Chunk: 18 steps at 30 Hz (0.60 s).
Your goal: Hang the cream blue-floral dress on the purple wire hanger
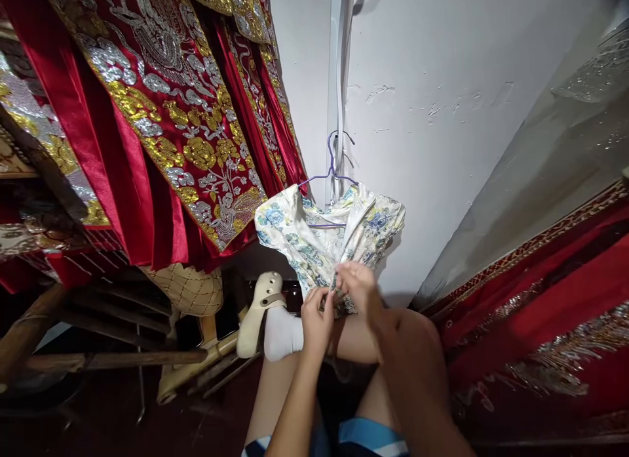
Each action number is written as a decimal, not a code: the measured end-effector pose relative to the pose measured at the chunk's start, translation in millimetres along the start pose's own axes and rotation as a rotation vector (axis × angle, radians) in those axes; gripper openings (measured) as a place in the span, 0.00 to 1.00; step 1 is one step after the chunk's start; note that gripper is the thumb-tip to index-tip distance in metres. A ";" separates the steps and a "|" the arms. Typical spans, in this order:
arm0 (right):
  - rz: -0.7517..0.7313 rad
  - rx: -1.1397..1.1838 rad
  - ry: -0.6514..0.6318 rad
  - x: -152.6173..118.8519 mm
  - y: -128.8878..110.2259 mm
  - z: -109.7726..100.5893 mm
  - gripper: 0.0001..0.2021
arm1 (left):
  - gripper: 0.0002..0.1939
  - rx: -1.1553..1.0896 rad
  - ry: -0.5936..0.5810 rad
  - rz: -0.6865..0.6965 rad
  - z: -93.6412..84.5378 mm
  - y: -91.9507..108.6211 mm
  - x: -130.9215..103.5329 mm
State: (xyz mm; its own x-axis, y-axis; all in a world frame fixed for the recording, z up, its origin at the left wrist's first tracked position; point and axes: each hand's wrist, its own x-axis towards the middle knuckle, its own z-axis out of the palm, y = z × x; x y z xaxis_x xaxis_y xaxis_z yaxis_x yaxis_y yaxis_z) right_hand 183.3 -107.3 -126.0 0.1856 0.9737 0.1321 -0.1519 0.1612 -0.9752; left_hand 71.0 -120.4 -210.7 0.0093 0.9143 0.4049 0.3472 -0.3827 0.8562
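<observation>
A white blouse (314, 237) with blue and yellow flowers hangs on a thin purple hanger (331, 172) against the wall. At the lower point of its V-shaped front, my left hand (318, 309) pinches the edge of the cloth. Close beside it on the right, my right hand (354, 283) has its fingers pressed together at the same front edge. Whatever small part lies between the fingertips is hidden. The lower end of the blouse drops behind my hands and my raised leg.
Red embroidered costumes (196, 129) with gold and silver sequins hang at the left, above bamboo furniture (122, 360). A cream clog (255, 316) is by my white-socked foot (282, 334). Red fringed cloth (550, 326) stands along the right. A white wall (427, 109) rises ahead.
</observation>
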 end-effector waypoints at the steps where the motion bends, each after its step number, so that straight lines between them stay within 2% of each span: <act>1: -0.017 0.031 0.028 16.4 -15.7 0.9 0.15 | 0.15 -0.013 -0.035 -0.012 1.1 -5.6 1.1; 4: -0.100 0.072 0.042 63.9 -68.9 8.9 0.13 | 0.16 -0.036 -0.082 -0.036 1.8 -26.3 8.5; 6: -0.124 0.151 0.046 84.1 -96.3 16.6 0.10 | 0.17 -0.041 -0.074 -0.038 -1.0 -40.8 17.9; 8: -0.102 0.194 0.034 90.6 -107.4 22.9 0.10 | 0.18 -0.050 -0.068 -0.037 -5.8 -50.3 29.2; 10: -0.090 0.181 0.004 86.4 -102.6 25.5 0.09 | 0.15 -0.068 -0.061 -0.035 -11.8 -48.6 41.5; 12: -0.116 0.142 -0.026 77.9 -90.1 24.7 0.09 | 0.14 -0.095 -0.020 -0.004 -19.9 -31.3 55.7; 13: -0.139 0.121 -0.040 73.8 -84.3 23.8 0.08 | 0.17 -0.106 0.018 0.035 -24.8 -17.0 64.4; 14: -0.166 0.099 -0.051 70.4 -80.1 22.8 0.08 | 0.20 -0.119 0.072 0.101 -30.3 0.2 74.4; 16: -0.230 0.051 -0.074 66.6 -77.8 22.1 0.08 | 0.20 -0.097 0.164 0.297 -41.7 38.8 98.4; 18: -0.304 -0.009 -0.102 66.8 -81.1 22.9 0.07 | 0.18 -0.042 0.127 0.460 -51.2 74.9 124.8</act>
State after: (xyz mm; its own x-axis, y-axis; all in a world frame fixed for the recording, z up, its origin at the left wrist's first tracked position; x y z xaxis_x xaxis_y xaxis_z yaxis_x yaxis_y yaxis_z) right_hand 185.7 -51.6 -34.0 0.1226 0.8924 0.4343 -0.0962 0.4463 -0.8897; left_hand 50.1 -41.8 -79.6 0.0380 0.6261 0.7788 0.2956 -0.7515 0.5898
